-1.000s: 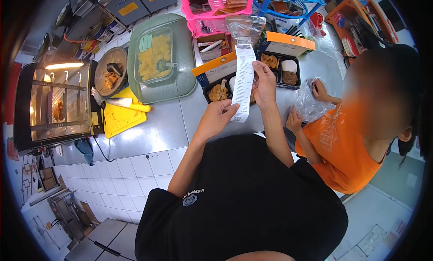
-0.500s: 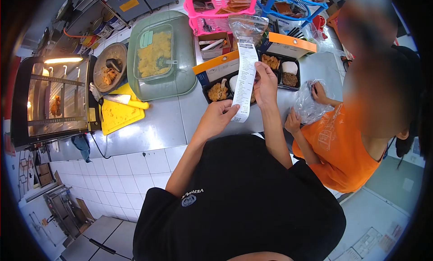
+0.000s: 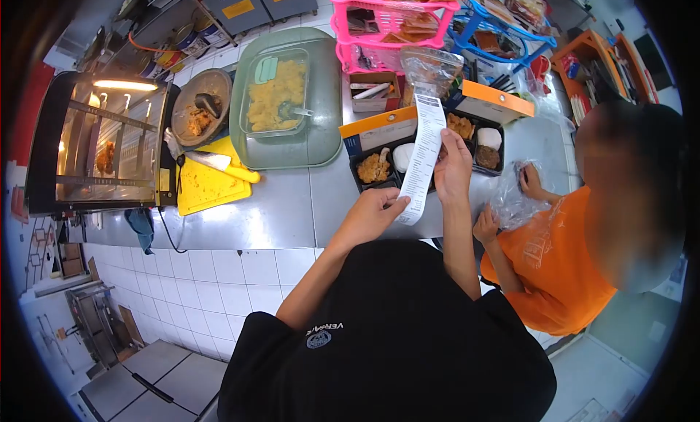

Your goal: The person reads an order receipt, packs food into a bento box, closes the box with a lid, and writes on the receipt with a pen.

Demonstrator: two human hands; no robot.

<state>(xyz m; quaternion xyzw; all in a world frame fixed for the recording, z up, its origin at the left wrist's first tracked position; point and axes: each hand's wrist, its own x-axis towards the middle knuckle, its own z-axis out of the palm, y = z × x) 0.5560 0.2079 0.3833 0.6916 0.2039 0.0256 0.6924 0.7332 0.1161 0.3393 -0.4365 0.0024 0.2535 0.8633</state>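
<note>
Head view shows my left hand [image 3: 375, 216] and right hand [image 3: 453, 167] pinching the receipt [image 3: 423, 158] above the food boxes [image 3: 397, 159]. It seems light, limp and easy to tear, so gentle holding by its edges suits it.

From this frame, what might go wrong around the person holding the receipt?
The receipt, held in the left hand and right hand, partly hides the open meal box; lowered, it might touch the food.

The knife on the yellow board could be knocked by a passing arm.
</note>
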